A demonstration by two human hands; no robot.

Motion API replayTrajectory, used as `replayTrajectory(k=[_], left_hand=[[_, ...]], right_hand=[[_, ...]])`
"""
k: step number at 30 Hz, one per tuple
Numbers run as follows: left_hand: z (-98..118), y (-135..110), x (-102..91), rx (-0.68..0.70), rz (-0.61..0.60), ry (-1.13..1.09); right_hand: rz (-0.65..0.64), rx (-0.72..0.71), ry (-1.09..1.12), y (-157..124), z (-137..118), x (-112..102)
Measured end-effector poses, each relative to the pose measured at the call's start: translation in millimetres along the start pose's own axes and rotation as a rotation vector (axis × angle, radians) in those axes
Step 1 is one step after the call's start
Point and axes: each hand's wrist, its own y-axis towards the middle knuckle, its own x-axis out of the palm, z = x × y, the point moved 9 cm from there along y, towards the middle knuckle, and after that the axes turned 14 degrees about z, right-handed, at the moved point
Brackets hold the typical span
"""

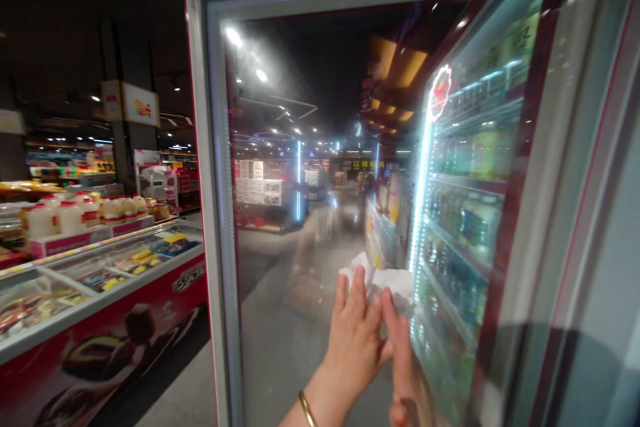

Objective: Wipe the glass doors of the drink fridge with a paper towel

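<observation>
A glass door [300, 320] in a grey metal frame stands before me. My left hand [353, 340], with a gold bangle at its wrist, reaches up to the glass with its fingers stretched out and slightly apart. Close beside it, my right hand [403, 350] is seen edge-on and blurred. Its foremost finger is straight and points up; its other fingers are mostly hidden. At the fingertips of both hands a crumpled white cloth or tissue [395, 280] lies against the pane. Hazy smears show on the glass.
Left of the door stands a red chest freezer [185, 280] with packaged goods inside. White jugs with red caps [70, 217] sit behind it. Lit shelves of bottles [470, 213] appear in the glass on the right. Grey floor [175, 380] runs between freezer and door.
</observation>
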Motion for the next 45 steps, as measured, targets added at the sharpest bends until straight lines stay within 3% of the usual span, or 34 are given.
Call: replayTrajectory(k=[3,5,8,10,12,15,17,19,22,24,26,28,30,31,34,36,38,40,42,43,45], left_hand=[[-29,-20,-24.5,-0.03,-0.109,-0.053],[-63,-38,-43.3,-0.117,-0.158,0.094],[-107,-62,-68.6,-0.227,-0.115,0.356],[-117,-69,-74.8,-0.237,-0.065,0.414],[-116,-71,-74.2,-0.229,-0.048,0.421],[-112,-69,-71.7,-0.229,-0.06,0.415],[-112,-69,-70.9,-0.247,-0.073,0.402],[-112,-70,-70.1,-0.266,-0.071,0.387],[-110,-66,-71.0,-0.267,-0.016,0.37],[-107,-60,-73.6,-0.252,0.023,0.356],[-105,-54,-77.0,-0.229,0.033,0.338],[-106,-51,-80.1,-0.217,0.013,0.314],[-109,-52,-83.1,-0.218,-0.002,0.286],[-111,-54,-84.5,-0.218,0.001,0.279],[-114,-60,-87.4,-0.21,0.045,0.293],[-115,-63,-86.1,-0.193,0.052,0.305],[-116,-64,-83.8,-0.174,0.034,0.303],[-117,-64,-83.1,-0.168,0.023,0.301],[-121,-65,-83.0,-0.192,0.018,0.299],[-122,-67,-82.3,-0.199,0.012,0.295],[-123,-69,-80.6,-0.207,0.002,0.287]], right_hand=[[-0.131,-0.203,-0.089,26,-11,16],[-0.097,-0.231,-0.262,39,13,7],[0.084,-0.047,-0.476,57,66,-24],[0.18,0.075,-0.538,63,77,-33],[0.163,0.048,-0.521,60,56,-20],[-0.033,-0.306,-0.337,27,-10,17],[-0.115,-0.481,-0.251,-3,-26,18],[-0.048,-0.396,-0.328,-3,3,-2],[0.185,-0.018,-0.523,36,66,-41],[0.199,0.087,-0.537,56,71,-36],[0.077,-0.056,-0.462,57,40,-7],[-0.057,-0.345,-0.373,37,-2,18],[-0.113,-0.483,-0.354,20,-13,20],[-0.107,-0.439,-0.386,23,-2,14],[0.034,-0.049,-0.539,60,55,-17],[0.114,0.079,-0.573,76,63,-22],[0.056,-0.054,-0.527,69,36,-1],[-0.08,-0.335,-0.42,40,-3,23],[-0.157,-0.482,-0.37,17,-13,24],[-0.148,-0.458,-0.389,18,-3,17],[-0.054,-0.237,-0.485,45,35,-7]])
